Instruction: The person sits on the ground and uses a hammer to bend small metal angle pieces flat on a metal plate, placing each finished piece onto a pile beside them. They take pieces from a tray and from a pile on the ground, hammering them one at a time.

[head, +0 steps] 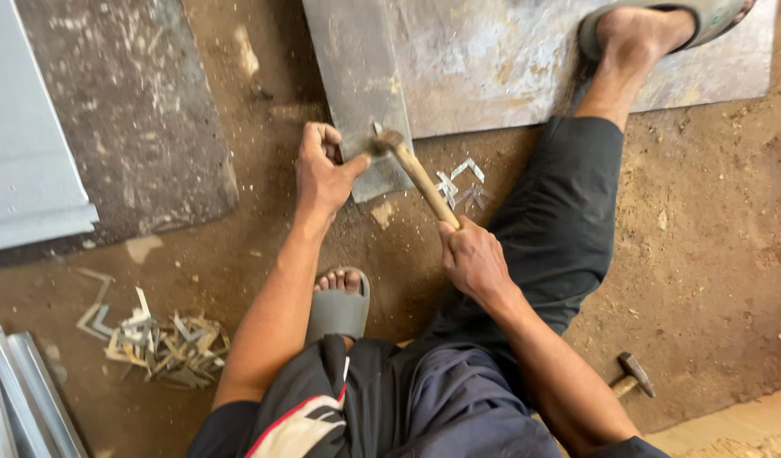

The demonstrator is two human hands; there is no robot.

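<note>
Seated on the dirt floor [704, 254], my right hand [471, 259] has its grip clamped on a wooden-handled hammer [416, 174]. Beyond, my left hand [322, 174] pinches the near edge of a narrow grey metal strip [356, 85], under the hammer's head.

The bare dirt floor [713, 237] carries everything. A large scuffed metal sheet [509, 59] lies at its far edge, with a narrower grey metal strip [361, 85] overlapping the sheet's left side. A dark worn slab [136, 110] lies toward the far left, a pale grey panel [25, 153] beside it. Small bent metal offcuts [165, 343] are heaped near the left edge, a few more [460, 182] sit just below the sheet. A spare hammer [632, 375] rests toward the near right corner.
</note>
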